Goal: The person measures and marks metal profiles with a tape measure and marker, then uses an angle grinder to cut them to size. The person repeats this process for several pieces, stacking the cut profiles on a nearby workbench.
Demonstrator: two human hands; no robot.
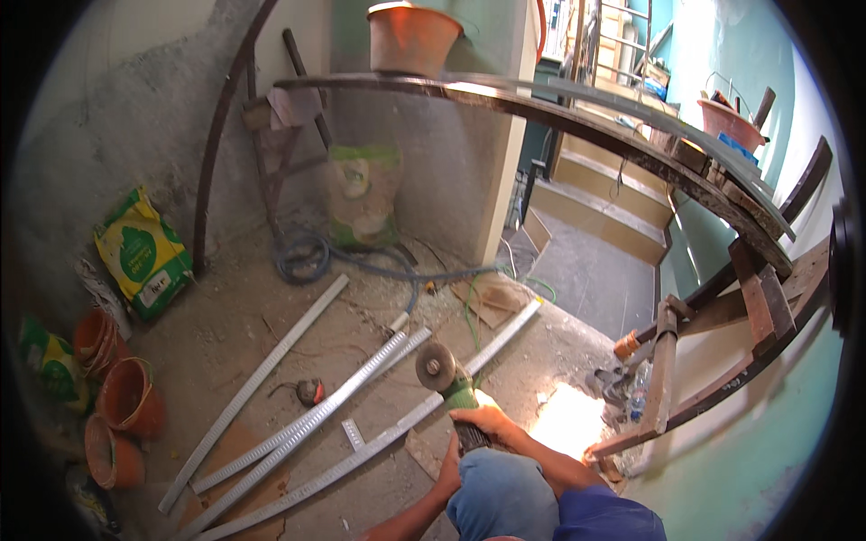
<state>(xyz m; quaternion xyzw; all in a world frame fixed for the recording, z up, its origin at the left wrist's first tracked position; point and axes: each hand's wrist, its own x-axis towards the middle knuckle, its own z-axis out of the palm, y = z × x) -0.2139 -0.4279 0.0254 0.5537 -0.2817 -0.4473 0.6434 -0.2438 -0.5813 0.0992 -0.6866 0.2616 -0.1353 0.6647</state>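
Note:
In front of my bent knee I hold an angle grinder (461, 395) with a green body, a dark rear end and a round disc (436, 366). My right hand (492, 417) is wrapped round the green body. My left hand (449, 469) is closed at the dark rear end, partly hidden by my knee (502, 496). Beneath the grinder runs a long metal channel (379, 441) with slots. I cannot tell whether the disc touches it. A short cut piece of channel (353, 435) lies beside it to the left.
More metal channels (262, 383) and a red-and-black tape measure (310, 391) lie on the dusty floor. Orange buckets (131, 397) and a yellow-green sack (144, 252) stand left. A plank (577, 117) on trestles arches across the back. Steps (600, 207) rise beyond. A hose (379, 269) trails behind.

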